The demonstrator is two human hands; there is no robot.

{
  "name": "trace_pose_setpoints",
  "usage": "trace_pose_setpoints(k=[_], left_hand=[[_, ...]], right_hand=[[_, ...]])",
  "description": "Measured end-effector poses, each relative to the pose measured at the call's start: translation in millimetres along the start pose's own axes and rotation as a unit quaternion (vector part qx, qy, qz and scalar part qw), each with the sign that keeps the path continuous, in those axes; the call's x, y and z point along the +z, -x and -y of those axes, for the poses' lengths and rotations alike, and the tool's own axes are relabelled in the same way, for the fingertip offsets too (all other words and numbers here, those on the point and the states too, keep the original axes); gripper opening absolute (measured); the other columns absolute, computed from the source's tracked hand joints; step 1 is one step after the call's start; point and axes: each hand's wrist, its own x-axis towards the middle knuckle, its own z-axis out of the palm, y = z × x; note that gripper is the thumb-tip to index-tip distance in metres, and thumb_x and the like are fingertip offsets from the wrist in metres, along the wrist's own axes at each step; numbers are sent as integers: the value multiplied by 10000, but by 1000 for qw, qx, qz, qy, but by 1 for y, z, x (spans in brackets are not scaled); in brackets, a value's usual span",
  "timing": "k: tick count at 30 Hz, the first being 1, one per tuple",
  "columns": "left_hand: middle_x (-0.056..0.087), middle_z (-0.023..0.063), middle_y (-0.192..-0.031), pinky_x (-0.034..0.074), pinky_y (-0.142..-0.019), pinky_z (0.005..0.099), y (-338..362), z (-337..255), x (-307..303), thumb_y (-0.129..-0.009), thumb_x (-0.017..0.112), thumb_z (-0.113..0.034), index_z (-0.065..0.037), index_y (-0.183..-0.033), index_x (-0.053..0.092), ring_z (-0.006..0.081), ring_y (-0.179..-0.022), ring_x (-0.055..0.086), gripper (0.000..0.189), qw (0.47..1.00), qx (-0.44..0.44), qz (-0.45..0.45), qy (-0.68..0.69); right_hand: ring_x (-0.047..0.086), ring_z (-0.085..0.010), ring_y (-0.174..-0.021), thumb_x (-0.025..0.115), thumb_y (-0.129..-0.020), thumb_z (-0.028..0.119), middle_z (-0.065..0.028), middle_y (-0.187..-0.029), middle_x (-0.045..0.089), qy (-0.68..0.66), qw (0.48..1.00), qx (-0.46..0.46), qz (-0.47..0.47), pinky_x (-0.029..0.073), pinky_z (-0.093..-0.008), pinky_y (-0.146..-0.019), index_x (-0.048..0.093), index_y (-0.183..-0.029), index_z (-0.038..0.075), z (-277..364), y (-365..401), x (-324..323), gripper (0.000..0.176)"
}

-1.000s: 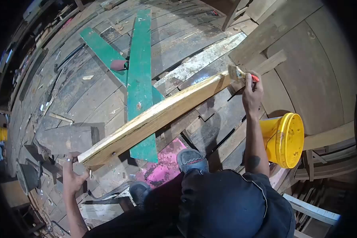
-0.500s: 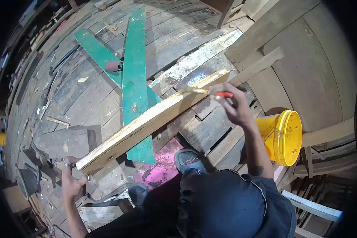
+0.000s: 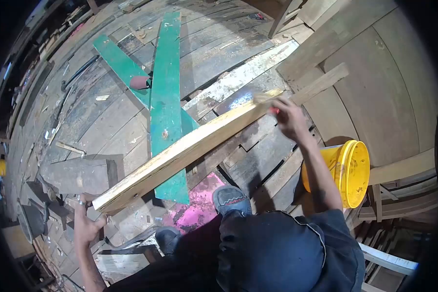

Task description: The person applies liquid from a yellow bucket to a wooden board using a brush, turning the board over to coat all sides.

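Note:
A long pale wooden board [image 3: 180,155] runs diagonally across the view with its narrow edge up. My left hand [image 3: 86,221] grips its near left end, fingers partly hidden behind the wood. Toward the far right end, my right hand [image 3: 291,119] is closed around the red handle of what looks like a paintbrush [image 3: 265,97]. Motion blurs the brush head, which lies along the board's upper edge. Under and behind the board lie two crossed green planks [image 3: 165,92], with a maroon roll [image 3: 140,82] beside their crossing.
A yellow bucket [image 3: 343,170] stands beside my right forearm. Wooden panels [image 3: 374,87] lean at the right, near a curved wooden frame [image 3: 399,165]. A dark wood block [image 3: 78,175] lies at left. Scraps litter the plank floor [image 3: 117,112]; a pink patch [image 3: 197,207] is near my shoes.
My right hand and the brush have slid along the board's upper edge toward its far right end. My left hand keeps its grip at the near end.

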Motion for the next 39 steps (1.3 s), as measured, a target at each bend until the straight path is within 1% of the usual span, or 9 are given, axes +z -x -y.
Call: trace_pose_setpoints(k=[6,9,11,17,19,21,24,27,39], left_hand=[[559,49,-968,434,-891,312,-2,5,0,-716,737,-112,-43,-1049,514,159,-938,538,407,1000,3,6,21],[559,50,-969,437,-894,312,0,2,-1,-709,745,-119,-42,-1052,519,160,-942,541,418,1000,-2,7,29],[558,51,-969,437,-896,310,1,-1,0,-706,750,-124,-40,-1055,522,159,-943,540,426,999,-10,6,41],[606,113,-989,455,-927,354,9,-3,5,-634,765,-105,-18,-1055,555,236,-972,582,479,1000,17,-8,-16],[578,115,-972,457,-918,363,12,1,9,-603,758,-72,-17,-1029,534,257,-954,573,485,999,40,-5,-29],[556,111,-957,457,-909,366,13,1,11,-581,758,-55,-17,-1009,516,269,-931,563,493,998,53,-11,-17],[558,103,-986,455,-908,370,13,0,10,-595,758,-66,-25,-1014,516,256,-949,556,486,998,49,0,-27],[580,87,-1008,452,-911,344,11,-1,10,-598,757,-123,-37,-1035,535,222,-952,567,497,1000,28,1,0],[621,87,-1180,442,-997,362,11,7,-6,-650,850,-188,-25,-1262,583,202,-1099,582,687,988,-116,76,67]], right_hand=[[689,-235,-946,630,-889,-4,-122,-1052,712,-183,978,-84,54,539,-342,-867,668,-1099,36,27,8,-11,217],[646,-114,-965,575,-1048,150,-36,-1004,692,-378,924,51,-20,517,-296,-869,655,-1140,34,-10,6,-19,169],[643,-99,-973,564,-1067,211,-41,-1019,693,-331,929,100,-134,518,-286,-857,657,-1142,44,-31,0,-20,206],[623,-125,-871,595,-1005,150,-56,-937,675,29,981,-21,-191,508,-308,-790,659,-1099,25,-27,-15,-15,169],[686,-265,-894,621,-938,73,-127,-1033,683,-5,996,37,-79,522,-347,-789,661,-1082,42,-10,-13,-9,152],[685,-216,-864,601,-995,117,-110,-990,690,-55,993,89,-57,524,-319,-764,636,-1105,29,4,-11,-9,145],[657,-104,-785,534,-1079,250,-50,-903,678,-412,885,156,-150,529,-250,-714,575,-1161,28,5,-6,-11,240],[655,-104,-752,551,-1071,259,-47,-889,675,-486,830,209,-179,543,-267,-697,591,-1131,47,-18,4,-3,224],[648,-115,-874,666,-982,165,-17,-963,660,-503,792,285,-197,552,-303,-705,595,-1101,128,-37,39,22,143]])
